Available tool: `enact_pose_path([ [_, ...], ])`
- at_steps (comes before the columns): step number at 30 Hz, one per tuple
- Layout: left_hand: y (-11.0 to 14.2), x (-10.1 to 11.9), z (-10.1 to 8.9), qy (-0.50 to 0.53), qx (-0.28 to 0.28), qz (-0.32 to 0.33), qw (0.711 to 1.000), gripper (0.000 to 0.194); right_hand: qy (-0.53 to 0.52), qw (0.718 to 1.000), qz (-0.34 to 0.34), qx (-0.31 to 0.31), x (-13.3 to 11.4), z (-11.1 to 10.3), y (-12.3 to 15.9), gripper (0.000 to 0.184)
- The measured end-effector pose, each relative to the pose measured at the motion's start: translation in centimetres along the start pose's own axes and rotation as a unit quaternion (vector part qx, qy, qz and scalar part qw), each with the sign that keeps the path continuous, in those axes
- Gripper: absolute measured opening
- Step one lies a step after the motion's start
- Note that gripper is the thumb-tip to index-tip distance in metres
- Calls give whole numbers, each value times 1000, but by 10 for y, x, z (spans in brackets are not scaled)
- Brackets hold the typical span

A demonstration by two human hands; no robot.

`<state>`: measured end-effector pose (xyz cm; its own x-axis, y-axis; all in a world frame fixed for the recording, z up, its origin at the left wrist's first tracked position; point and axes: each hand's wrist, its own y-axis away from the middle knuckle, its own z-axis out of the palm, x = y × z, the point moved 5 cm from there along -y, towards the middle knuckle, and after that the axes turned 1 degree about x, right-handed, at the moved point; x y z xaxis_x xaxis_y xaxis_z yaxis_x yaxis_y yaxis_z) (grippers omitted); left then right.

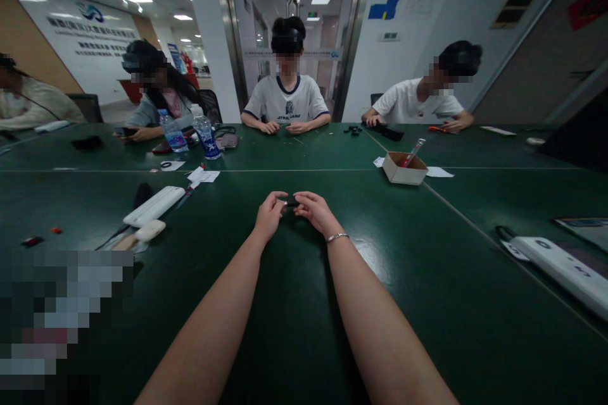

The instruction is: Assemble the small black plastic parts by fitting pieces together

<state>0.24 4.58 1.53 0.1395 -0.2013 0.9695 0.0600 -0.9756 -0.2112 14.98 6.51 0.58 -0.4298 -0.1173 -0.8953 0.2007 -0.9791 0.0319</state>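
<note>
The bare left hand (270, 216) and bare right hand (314, 209) pinch opposite ends of a small, slim, black object (291, 202), material unclear, over a glossy dark-green table (403, 234). Its long axis seems to run left to right; which end is its front cannot be told. This looks like two-handed adjusting, probably calling next for one steady grip while the other works.

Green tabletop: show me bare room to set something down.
Bare tabletop lies between the right forearm and the long white device at right, and between the left hand and the white slab. Crowded: around that slab and by the two bottles.
</note>
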Motion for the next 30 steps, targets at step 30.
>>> enact_pose_path([
  [30,1,0,1,-20,-13,-8,1000,24,2,1000,1,4,-1,0,1,17],
])
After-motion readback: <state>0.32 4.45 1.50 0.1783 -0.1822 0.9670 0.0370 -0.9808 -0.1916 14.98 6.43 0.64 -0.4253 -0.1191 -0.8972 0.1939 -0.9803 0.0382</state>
